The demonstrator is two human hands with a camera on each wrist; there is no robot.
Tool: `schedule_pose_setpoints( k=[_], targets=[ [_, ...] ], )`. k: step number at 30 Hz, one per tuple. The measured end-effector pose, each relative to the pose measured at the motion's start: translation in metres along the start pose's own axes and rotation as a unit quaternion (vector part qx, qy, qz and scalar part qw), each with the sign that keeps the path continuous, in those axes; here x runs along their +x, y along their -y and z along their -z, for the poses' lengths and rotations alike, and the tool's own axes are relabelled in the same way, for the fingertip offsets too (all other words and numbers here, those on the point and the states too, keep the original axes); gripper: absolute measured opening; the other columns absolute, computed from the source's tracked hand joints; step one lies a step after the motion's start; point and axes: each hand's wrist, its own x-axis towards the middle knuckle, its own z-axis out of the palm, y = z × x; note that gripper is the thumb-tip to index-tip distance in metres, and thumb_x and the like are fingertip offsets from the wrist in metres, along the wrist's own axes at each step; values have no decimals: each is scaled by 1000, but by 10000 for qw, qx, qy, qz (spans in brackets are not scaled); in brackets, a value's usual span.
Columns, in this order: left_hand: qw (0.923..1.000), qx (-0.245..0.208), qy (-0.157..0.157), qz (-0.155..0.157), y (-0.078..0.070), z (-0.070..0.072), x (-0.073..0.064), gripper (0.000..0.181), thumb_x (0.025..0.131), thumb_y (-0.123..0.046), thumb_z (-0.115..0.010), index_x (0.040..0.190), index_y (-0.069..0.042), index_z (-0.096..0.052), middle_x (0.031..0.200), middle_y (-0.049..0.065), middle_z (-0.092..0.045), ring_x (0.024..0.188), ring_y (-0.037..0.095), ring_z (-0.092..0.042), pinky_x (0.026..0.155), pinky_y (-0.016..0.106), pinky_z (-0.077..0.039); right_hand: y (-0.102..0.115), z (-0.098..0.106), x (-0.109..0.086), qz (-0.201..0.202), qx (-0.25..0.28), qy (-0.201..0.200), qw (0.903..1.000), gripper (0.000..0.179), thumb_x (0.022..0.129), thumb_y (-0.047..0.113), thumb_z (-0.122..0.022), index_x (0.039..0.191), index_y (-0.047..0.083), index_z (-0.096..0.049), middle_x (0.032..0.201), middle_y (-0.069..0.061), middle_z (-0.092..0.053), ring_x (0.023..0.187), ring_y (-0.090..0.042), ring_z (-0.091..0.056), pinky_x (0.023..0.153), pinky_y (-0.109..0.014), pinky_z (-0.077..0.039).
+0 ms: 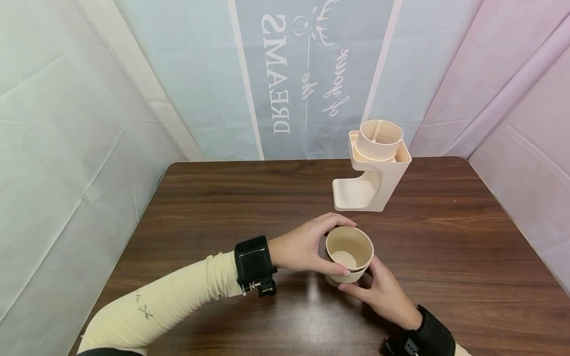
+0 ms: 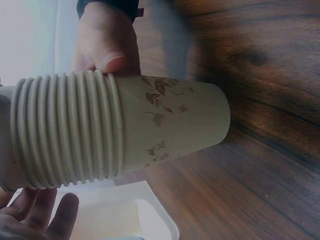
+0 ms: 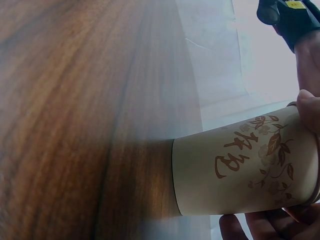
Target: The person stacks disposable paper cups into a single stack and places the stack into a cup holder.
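Note:
A stack of beige paper cups (image 1: pixel 349 244) is between both hands at the middle of the table, the mouth of its top cup facing up. My left hand (image 1: pixel 305 242) grips the stack near the rim, thumb on the near side and fingers on the far side. Lower down, my right hand (image 1: pixel 385 291) holds it from the right, thumb in front. In the left wrist view, several rolled rims of the nested paper cups (image 2: pixel 70 130) show. Brown leaves and characters decorate the outer paper cup (image 3: pixel 240 165) in the right wrist view. Whether its base touches the table cannot be told.
Behind the cups stands a cream stand (image 1: pixel 385 183) with a flat foot and a round container (image 1: pixel 380 141) in its top. The dark wooden table (image 1: pixel 231 193) meets a printed cloth (image 1: pixel 307 84) at the back. Pale cloths hang at both sides.

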Motion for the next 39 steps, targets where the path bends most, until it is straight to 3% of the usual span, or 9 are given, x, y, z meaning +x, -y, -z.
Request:
schedule_pose_setpoints(
  k=[31, 39],
  targets=[
    [9990, -229, 338, 162, 14, -6, 0, 81, 82, -20, -88, 149, -9, -44, 135, 1, -57, 124, 7, -50, 110, 25, -39, 1, 0, 0, 86, 189, 35, 9998, 79, 83, 6, -85, 149, 16, -44, 135, -4, -59, 119, -10, -56, 92, -21, -51],
    [9989, -396, 221, 93, 21, -11, -4, 85, 83, -19, -86, 153, -10, -40, 143, 3, -53, 130, 6, -47, 112, 26, -37, 0, 0, 2, 143, 281, 40, 9995, 78, 82, 4, -85, 148, 15, -45, 134, -5, -59, 118, -12, -57, 91, -20, -51]
  ],
)
